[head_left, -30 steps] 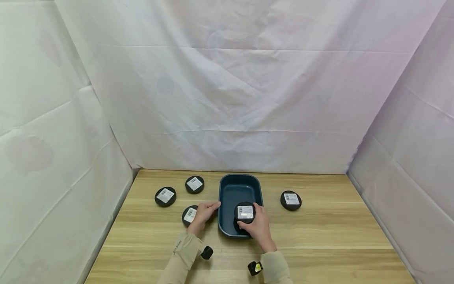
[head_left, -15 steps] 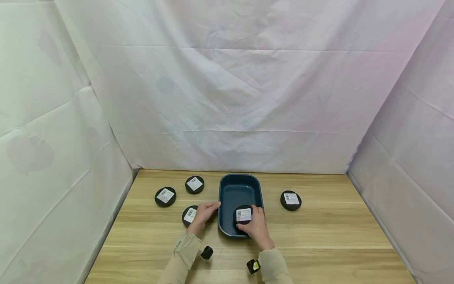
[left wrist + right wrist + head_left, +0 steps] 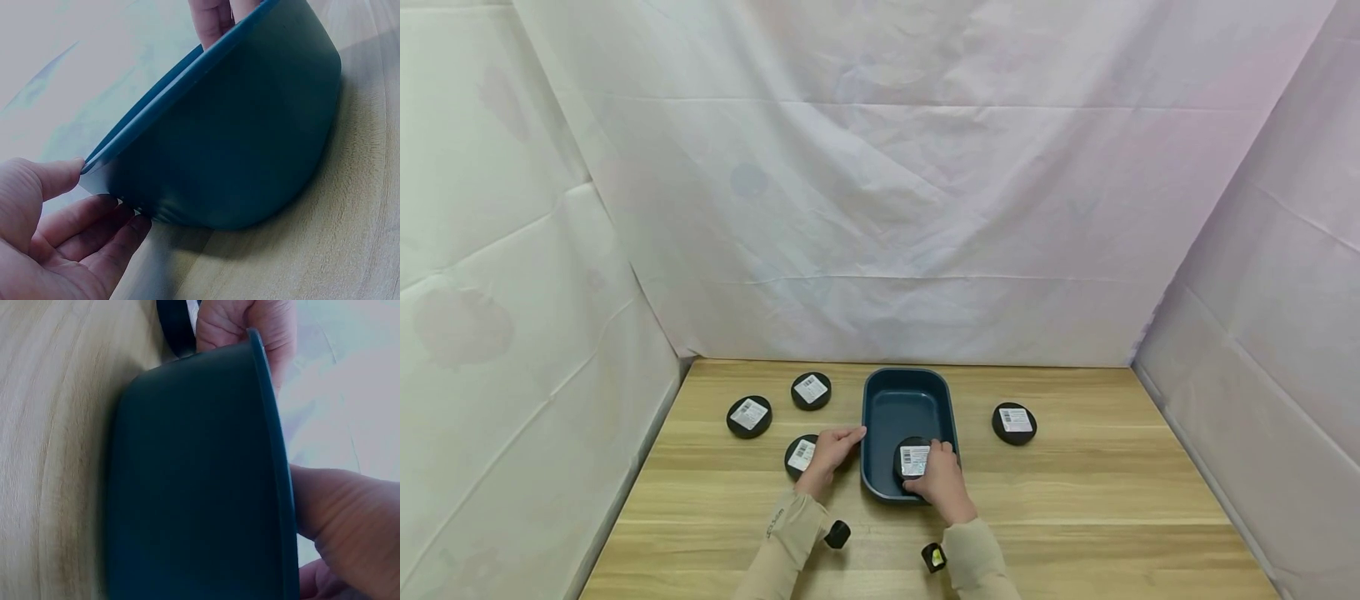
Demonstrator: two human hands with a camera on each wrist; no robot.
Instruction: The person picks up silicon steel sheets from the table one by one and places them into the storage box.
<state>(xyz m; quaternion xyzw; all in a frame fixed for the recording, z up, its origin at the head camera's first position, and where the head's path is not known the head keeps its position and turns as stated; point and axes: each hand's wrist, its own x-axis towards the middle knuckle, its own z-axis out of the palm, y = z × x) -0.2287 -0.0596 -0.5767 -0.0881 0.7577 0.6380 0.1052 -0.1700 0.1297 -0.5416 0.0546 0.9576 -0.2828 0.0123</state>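
Observation:
A dark blue, deep rectangular dish (image 3: 901,410) stands on the wooden table. My left hand (image 3: 831,457) holds its left side, thumb at the rim and fingertips against the outer wall, as the left wrist view shows. Inside the dish's near end, my right hand (image 3: 944,485) grips a black round disc (image 3: 913,460) with a white barcode label, thumb on the near side and fingers on the far right side. In the right wrist view, the dish wall hides the disc. Another black disc (image 3: 800,455) lies partly behind my left hand.
Two more labelled black discs (image 3: 749,417) (image 3: 811,391) lie at the left back of the table. One disc (image 3: 1015,423) lies to the dish's right. A white cloth (image 3: 910,208) hangs behind the table and along both sides.
My right hand has lowered the disc onto the spot in the dish where another black disc showed beneath it, and its fingers have shifted slightly. The left hand stays at the rim.

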